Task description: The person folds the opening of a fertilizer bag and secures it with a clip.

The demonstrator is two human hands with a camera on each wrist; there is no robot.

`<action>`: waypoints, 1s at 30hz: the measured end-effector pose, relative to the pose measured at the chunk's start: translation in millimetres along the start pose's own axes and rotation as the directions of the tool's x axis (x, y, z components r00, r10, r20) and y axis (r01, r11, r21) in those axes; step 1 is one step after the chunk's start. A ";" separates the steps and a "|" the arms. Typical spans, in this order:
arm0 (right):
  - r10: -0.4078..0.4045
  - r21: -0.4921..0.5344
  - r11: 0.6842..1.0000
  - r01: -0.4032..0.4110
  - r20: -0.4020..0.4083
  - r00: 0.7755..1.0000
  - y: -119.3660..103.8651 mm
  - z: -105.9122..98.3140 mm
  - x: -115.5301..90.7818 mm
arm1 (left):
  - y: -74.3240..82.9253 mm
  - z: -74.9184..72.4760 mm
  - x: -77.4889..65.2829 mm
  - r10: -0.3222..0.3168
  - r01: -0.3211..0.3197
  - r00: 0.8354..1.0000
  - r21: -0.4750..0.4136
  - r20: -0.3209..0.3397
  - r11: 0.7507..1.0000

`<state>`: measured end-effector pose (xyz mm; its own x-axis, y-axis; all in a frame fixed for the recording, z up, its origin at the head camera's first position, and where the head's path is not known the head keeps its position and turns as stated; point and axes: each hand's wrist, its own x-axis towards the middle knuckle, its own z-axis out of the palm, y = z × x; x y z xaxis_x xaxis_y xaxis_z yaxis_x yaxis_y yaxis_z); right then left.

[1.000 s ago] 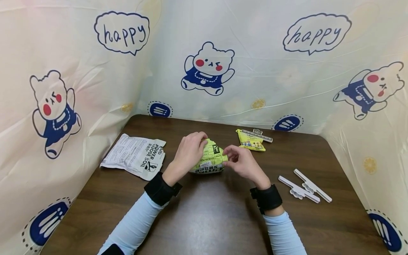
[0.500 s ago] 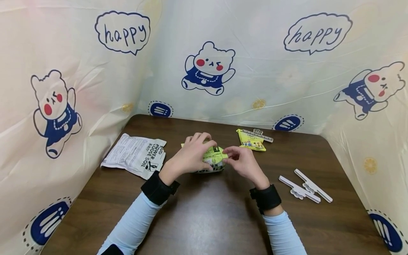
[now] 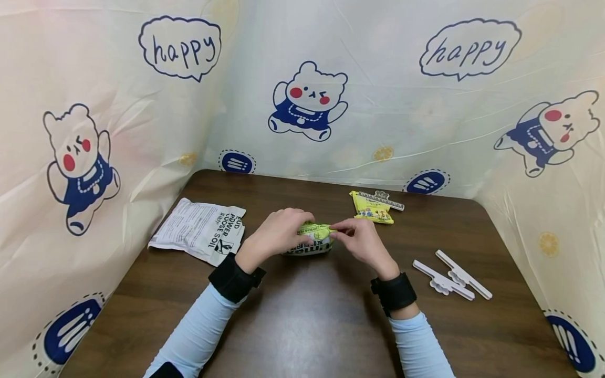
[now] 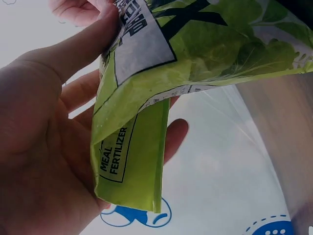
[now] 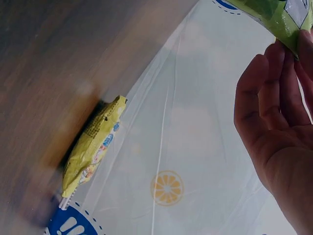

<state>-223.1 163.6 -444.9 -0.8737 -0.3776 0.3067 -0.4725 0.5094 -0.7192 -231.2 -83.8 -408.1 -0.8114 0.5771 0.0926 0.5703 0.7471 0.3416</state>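
Observation:
A green fertilizer bag (image 3: 317, 239) stands at the middle of the table, its top folded over. My left hand (image 3: 271, 235) holds its left part, the thumb in front and the other fingers behind; in the left wrist view the folded flap of the fertilizer bag (image 4: 139, 166) hangs down along the palm. With thumb and fingertips, my right hand (image 3: 363, 242) pinches the right end of the fold. The right wrist view shows only a corner of the bag (image 5: 271, 14) between those fingers. The left hand hides much of the bag's left side from the head view.
A white soil bag (image 3: 200, 231) lies left on the brown table (image 3: 302, 325). At the back right lies a small yellow packet (image 3: 373, 211) with a ruler-patterned clip (image 3: 389, 202) across its top. Two white sealing clips (image 3: 443, 280) (image 3: 465, 275) lie near the right edge.
The left hand has shifted from the bag's upper left edge down over its top. The upright top of the bag has folded down and looks lower. The right hand keeps its pinch.

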 end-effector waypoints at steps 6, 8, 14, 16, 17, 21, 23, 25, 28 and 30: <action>-0.019 -0.037 0.999 0.019 -0.013 1.000 3.4 1.5 0.2 | -1.5 0.8 1.2 0.002 -0.001 1.000 0.017 -0.031 1.000; -0.017 -0.034 0.999 0.017 -0.017 1.000 4.4 2.2 -0.2 | -2.0 1.2 1.3 0.005 -0.004 1.000 0.022 -0.031 1.000; -0.004 -0.027 1.000 0.003 -0.028 1.000 6.1 3.3 0.2 | -3.0 2.2 1.7 0.022 -0.021 0.999 0.041 -0.044 0.999; -0.004 -0.030 1.000 0.003 -0.033 0.999 6.3 2.9 0.4 | -3.0 2.5 1.8 0.027 -0.025 0.998 0.047 -0.052 0.999; -0.001 -0.033 0.999 0.000 -0.034 0.999 6.5 2.8 0.6 | -3.1 2.6 1.8 0.029 -0.026 0.998 0.051 -0.056 0.998; 0.025 -0.028 0.999 -0.026 -0.041 0.999 6.3 1.2 0.8 | -3.1 3.1 2.6 0.029 -0.025 0.997 0.045 -0.070 0.999; 0.048 -0.024 0.998 -0.049 -0.044 0.998 6.0 0.4 0.9 | -2.9 3.5 2.9 0.023 -0.019 0.997 0.040 -0.078 0.999; 0.064 -0.021 0.998 -0.065 -0.045 0.997 5.8 -0.3 1.1 | -2.2 3.5 3.0 0.014 -0.011 0.996 0.034 -0.087 0.999; 0.074 -0.009 0.997 -0.074 -0.043 0.996 5.8 -1.0 1.4 | -1.0 3.3 2.8 0.004 0.000 0.995 0.037 -0.103 0.999; 0.069 0.009 0.998 -0.069 -0.041 0.997 5.2 -1.3 1.0 | 0.2 2.6 2.4 0.003 0.002 0.993 0.042 -0.117 0.999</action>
<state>-226.6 166.9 -447.5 -0.9084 -0.3092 0.2813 -0.4099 0.5276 -0.7440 -232.7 -81.4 -410.3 -0.8190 0.5368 0.2027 0.5737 0.7611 0.3026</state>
